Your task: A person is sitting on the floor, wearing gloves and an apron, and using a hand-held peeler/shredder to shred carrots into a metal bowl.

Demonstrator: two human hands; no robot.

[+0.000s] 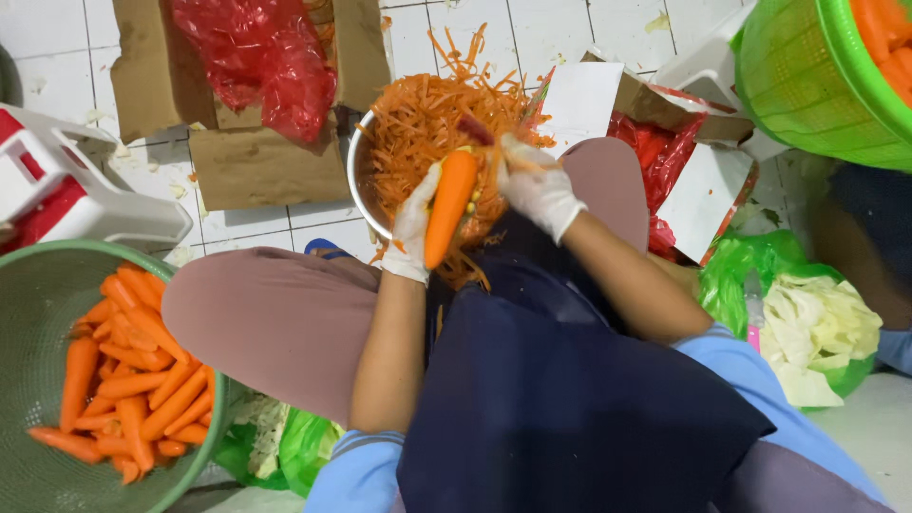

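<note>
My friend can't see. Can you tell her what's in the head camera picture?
A seated person's gloved left hand holds a peeled carrot over a metal bowl heaped with carrot shreds, while the gloved right hand holds a tool at its top. A green basket of whole carrots sits left.

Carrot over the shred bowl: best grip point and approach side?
Grip the carrot at its lower, narrow half, coming from the left, as the left hand does. It stands nearly upright over the bowl; the thick top end sits by the right hand, so that end should probably stay free.
</note>
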